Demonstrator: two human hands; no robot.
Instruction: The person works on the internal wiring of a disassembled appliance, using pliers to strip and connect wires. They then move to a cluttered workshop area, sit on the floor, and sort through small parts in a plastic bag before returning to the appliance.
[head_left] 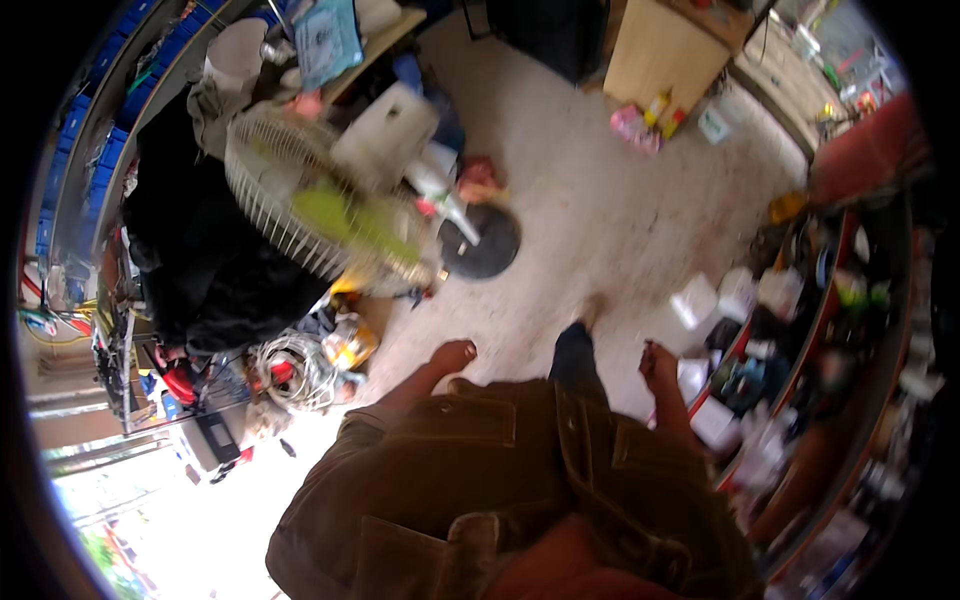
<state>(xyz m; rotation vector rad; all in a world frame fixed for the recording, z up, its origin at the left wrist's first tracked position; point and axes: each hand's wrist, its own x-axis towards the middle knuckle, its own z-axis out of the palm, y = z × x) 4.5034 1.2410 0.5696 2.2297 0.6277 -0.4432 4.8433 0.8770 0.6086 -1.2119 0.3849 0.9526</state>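
My left hand (455, 356) hangs low at my side over the pale floor, its fingers curled in, with no object showing in it. It is nearest to the standing fan and a coil of pale cable (293, 368). On the other side my right hand (657, 366) is closed, with a small dark thing at its fingertips, too small and blurred to name. That hand is close to the cluttered shelves. The standing fan (290, 195) has a white cage, green blades and a round black base (480, 243). One of my legs (577, 362) is stepping forward.
Stacked shelves (835, 300) full of small goods run along the right. White boxes (694, 300) lie before them. At the left is a black cloth-covered heap (215, 240), with blue bins (100, 170) behind. Pink and yellow packages (640, 128) rest by a wooden cabinet (668, 55).
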